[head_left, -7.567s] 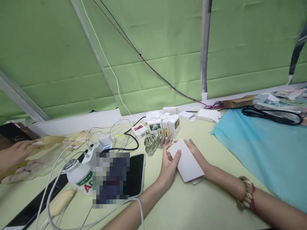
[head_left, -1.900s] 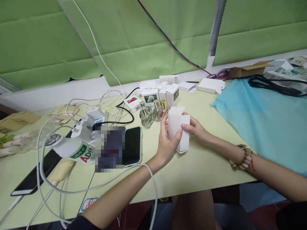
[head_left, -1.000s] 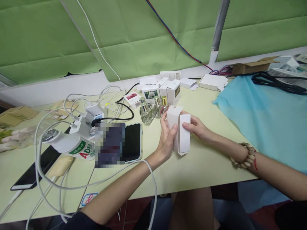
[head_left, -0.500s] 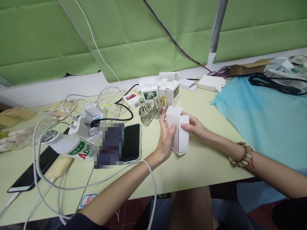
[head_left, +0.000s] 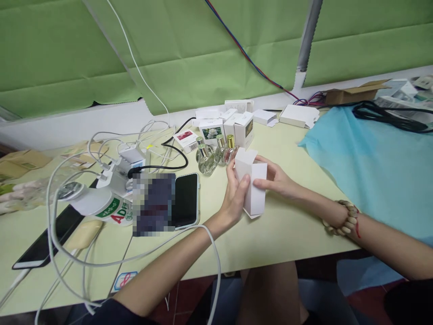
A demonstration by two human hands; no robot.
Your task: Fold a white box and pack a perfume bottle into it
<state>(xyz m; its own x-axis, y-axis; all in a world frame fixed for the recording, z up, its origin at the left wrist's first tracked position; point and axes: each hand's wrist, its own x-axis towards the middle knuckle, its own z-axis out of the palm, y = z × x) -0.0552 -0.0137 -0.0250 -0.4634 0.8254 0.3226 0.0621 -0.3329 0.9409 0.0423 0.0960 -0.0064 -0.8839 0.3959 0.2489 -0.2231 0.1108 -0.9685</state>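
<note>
A small white cardboard box (head_left: pixel 254 187) stands upright on the pale green table (head_left: pixel 287 225), its top flap raised. My left hand (head_left: pixel 235 194) grips the box's left side, thumb on the front face. My right hand (head_left: pixel 275 178) holds its right side with fingers curled round the back. A bead bracelet (head_left: pixel 340 221) circles my right wrist. Just behind the box stand several small glass perfume bottles (head_left: pixel 216 155) with gold and silver caps.
Printed and plain white cartons (head_left: pixel 230 124) sit behind the bottles. A dark phone (head_left: pixel 185 198) lies left of my hand, among white cables (head_left: pixel 101 149), a charger (head_left: pixel 130 158) and a white jar (head_left: pixel 98 205). A blue cloth (head_left: pixel 375 162) covers the right side, with a black cable (head_left: pixel 389 113).
A flat white card has been shaped into an upright box between both hands. Over the last second the box and my hands barely shifted.
</note>
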